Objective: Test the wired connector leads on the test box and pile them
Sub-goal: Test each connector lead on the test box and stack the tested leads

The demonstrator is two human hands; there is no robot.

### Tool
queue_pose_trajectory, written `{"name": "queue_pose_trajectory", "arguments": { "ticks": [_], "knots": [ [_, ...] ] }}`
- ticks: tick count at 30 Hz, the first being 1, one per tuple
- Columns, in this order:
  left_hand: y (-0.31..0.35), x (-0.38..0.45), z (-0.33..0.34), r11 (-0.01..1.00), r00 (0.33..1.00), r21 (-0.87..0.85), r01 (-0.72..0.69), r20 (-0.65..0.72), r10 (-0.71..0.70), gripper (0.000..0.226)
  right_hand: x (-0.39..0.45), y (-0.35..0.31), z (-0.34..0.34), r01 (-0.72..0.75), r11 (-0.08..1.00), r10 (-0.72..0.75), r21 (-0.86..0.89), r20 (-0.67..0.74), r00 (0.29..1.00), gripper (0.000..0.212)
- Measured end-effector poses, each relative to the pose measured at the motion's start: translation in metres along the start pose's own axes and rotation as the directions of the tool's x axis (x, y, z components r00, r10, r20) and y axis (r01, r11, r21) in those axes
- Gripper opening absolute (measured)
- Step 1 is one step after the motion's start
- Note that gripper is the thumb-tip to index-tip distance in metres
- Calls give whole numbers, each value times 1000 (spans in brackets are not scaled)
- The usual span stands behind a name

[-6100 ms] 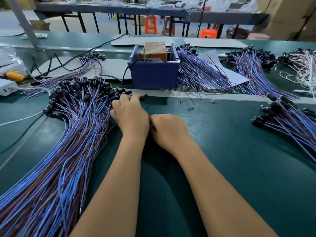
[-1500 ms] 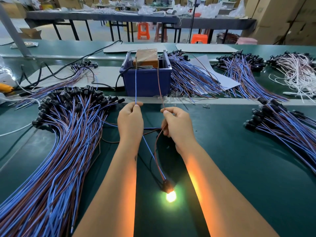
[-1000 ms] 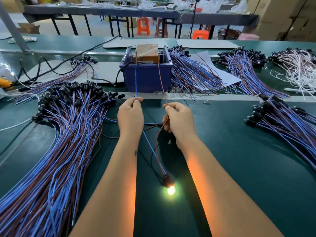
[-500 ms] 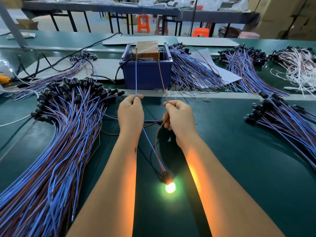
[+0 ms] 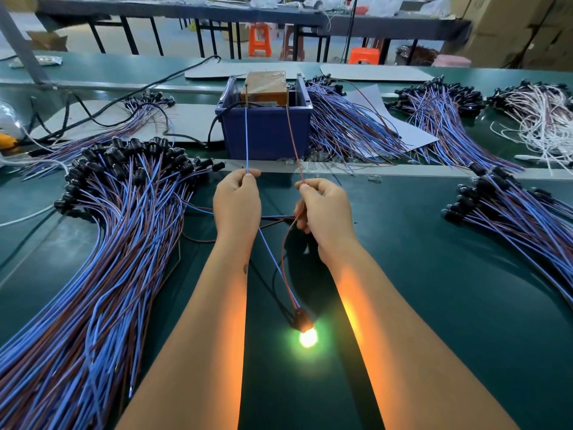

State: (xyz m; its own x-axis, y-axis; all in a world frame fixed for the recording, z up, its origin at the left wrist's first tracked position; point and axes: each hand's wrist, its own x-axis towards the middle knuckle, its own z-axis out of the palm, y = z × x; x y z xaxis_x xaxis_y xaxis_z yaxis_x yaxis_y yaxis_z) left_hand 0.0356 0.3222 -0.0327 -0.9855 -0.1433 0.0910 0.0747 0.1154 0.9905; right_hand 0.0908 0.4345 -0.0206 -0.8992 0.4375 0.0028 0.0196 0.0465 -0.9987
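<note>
Head view takes in a green desk with a big heap of untested leads fanned across its left side and a smaller pile on the right. Behind the hands sits a blue bin holding the tan test box. Left hand pinches the blue wire and right hand pinches the brown wire, each wire held taut up to the box; the exact contact points look too small to confirm. Between the forearms the lead's connector lies on the desk, its lamp glowing. Risk, as I judge it: a slack or sliding pinch lets a bare end slip off its terminal, so a good lead reads dead, or the two ends touch and short
</note>
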Motion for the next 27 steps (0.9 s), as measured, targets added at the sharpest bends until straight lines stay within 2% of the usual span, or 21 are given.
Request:
{"name": "queue_pose_trajectory", "arguments": {
  "ticks": [5, 10, 12, 15, 17, 21, 24, 27],
  "knots": [
    [2, 0, -1, 999, 1000, -34, -2, 17, 3, 26, 1, 2, 0, 19, 999, -18, 27, -2, 1000, 17],
    [9, -8, 4, 989, 974, -109, -102, 193, 122, 25, -1, 4, 3, 154, 986, -156, 55, 34, 987, 18],
    [11, -11, 8, 988, 963, -138, -68, 249, 101, 24, -2, 4, 4, 213, 976, -216, 49, 81, 973, 18],
    [12, -14, 9, 972, 952, -233, 18, 301, 54, 22, -3, 5, 7, 216, 974, -224, 73, 135, 965, 4],
    [13, -13, 7, 956, 946, -284, 68, 322, 28, 18, -4, 5, 7, 222, 973, -228, 59, 164, 960, 4],
    [14, -9, 2, 893, 962, -426, 147, 273, -28, 13, -4, 5, 5, 199, 978, -209, 65, 217, 954, 19],
    [16, -4, -3, 765, 963, -601, 232, 253, -94, 13, -2, 6, 3, 157, 986, -167, 62, 236, 957, 21],
    [16, 0, -8, 657, 960, -702, 275, 235, -151, 15, -2, 6, 4, 166, 986, -158, 3, 326, 932, 25]
  ]
}}
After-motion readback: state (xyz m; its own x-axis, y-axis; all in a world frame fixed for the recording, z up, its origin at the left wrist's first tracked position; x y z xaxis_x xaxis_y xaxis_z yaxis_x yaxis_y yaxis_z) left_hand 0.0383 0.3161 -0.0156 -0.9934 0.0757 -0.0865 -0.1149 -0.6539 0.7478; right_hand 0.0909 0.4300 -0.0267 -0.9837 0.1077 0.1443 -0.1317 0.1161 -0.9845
